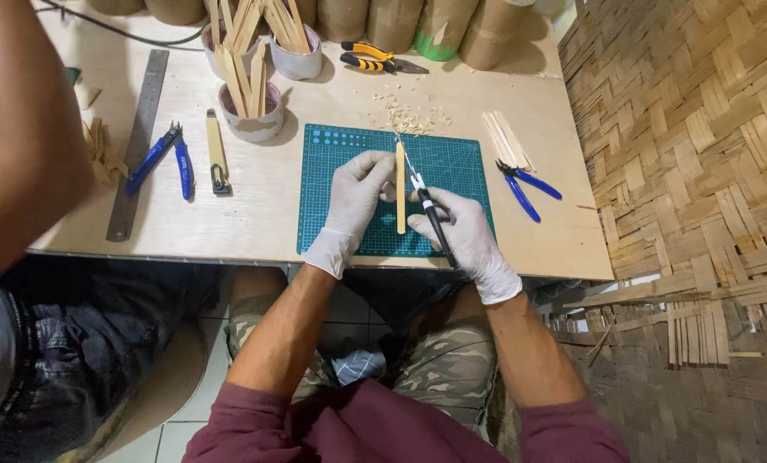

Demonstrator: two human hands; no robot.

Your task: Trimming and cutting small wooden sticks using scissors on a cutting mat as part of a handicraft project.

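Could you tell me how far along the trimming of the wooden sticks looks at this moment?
Done: shavings and a few cut sticks lie beside the cutting mat. In hand: the left hand steadies one stick while the right hand cuts with a craft knife. Left: cups of sticks.

No packages, labels, signs or screens show anywhere on the table or around it.
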